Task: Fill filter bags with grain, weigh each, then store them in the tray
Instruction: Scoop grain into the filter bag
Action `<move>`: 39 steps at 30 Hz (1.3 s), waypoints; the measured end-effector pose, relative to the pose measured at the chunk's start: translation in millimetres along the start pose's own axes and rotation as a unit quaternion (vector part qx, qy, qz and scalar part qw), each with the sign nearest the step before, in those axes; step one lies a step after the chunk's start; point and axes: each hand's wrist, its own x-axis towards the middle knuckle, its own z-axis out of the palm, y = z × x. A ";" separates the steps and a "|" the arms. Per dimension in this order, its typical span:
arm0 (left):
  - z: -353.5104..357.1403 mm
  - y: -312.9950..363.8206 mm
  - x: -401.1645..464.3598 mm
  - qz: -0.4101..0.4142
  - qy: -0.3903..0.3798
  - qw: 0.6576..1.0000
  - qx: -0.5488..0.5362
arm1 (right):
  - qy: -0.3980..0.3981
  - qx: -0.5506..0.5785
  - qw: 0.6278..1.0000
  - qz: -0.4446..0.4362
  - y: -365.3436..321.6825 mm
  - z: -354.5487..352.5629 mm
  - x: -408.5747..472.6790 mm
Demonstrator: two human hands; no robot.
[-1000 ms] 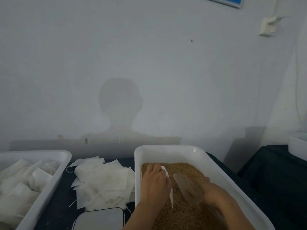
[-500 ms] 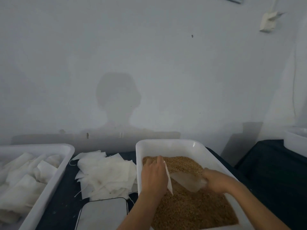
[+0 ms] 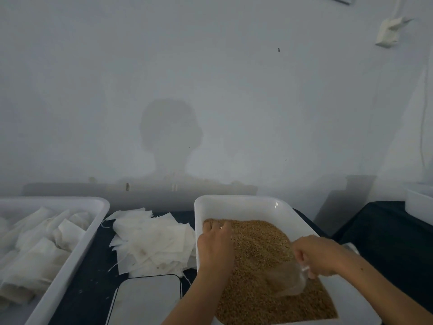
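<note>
Dark-covered table (image 3: 89, 289) against a pale wall, three stations set left to right, probably so each bag moves leftward along the line.

Grain bin (image 3: 236, 205): white, deep, set straight ahead of the person. The grain (image 3: 257, 242) is heaped toward the far and left side, and both hands work inside it.

Storage tray (image 3: 70, 266): white, at far left, already holding a loose layer of filled bags (image 3: 35, 256). It sits beyond the scale, presumably as the last stop.

Empty filter bags (image 3: 152, 240): a fanned pile of flat white squares between tray and bin, touching the bin's left wall, within easy reach of the left hand.

Scale (image 3: 147, 301): a pale flat plate with a dark rim at the near edge, just in front of the pile, nothing on it.

Right hand (image 3: 316, 254): fingers curled round the handle of a clear scoop (image 3: 288, 282), whose bowl is tipped down into the grain at the near right. Judged to be loading a scoopful.

Left hand (image 3: 215, 245): knuckles up, pressed onto the grain by the bin's left wall. Its fingers are bent under and hidden, so it cannot be told how far it is closed or whether it holds a bag; none shows. Likely waiting for the scoop.

Another white container (image 3: 419, 205) sits at far right, cropped.
</note>
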 end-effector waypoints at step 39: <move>10.2 -12.5 8.9 0.276 0.017 0.954 -0.116 | 0.040 0.167 0.985 -0.003 13.4 -76.1 -18.1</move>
